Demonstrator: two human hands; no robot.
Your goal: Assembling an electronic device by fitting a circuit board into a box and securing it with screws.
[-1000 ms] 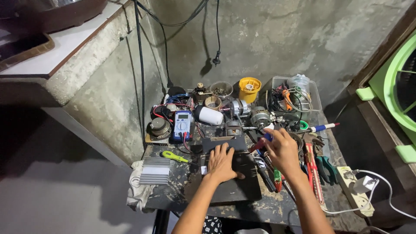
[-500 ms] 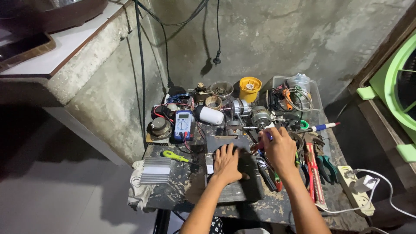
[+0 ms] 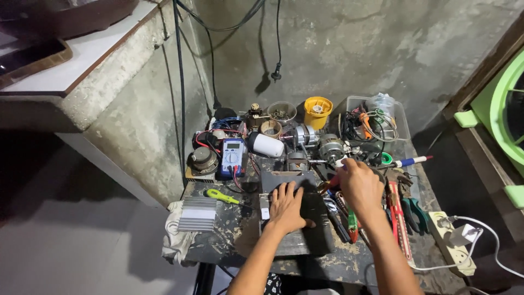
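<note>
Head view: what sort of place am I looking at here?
Most likely a small home electrical repair bench against a bare concrete wall. A blue multimeter, small electric motors and a heap of pliers and screwdrivers crowd the worn table, where the left hand rests on a dark flat device.

Multimeter [image 3: 233,157] left of motor [image 3: 329,146]; power strip [image 3: 451,242] far right.

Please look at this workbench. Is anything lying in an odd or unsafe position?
Yes. The white power strip sits at the table's right edge, partly over it, with a plugged adapter. A grey cloth hangs off the left edge beside the ribbed heat sink. The left hand rests flat on a dark panel.
</note>
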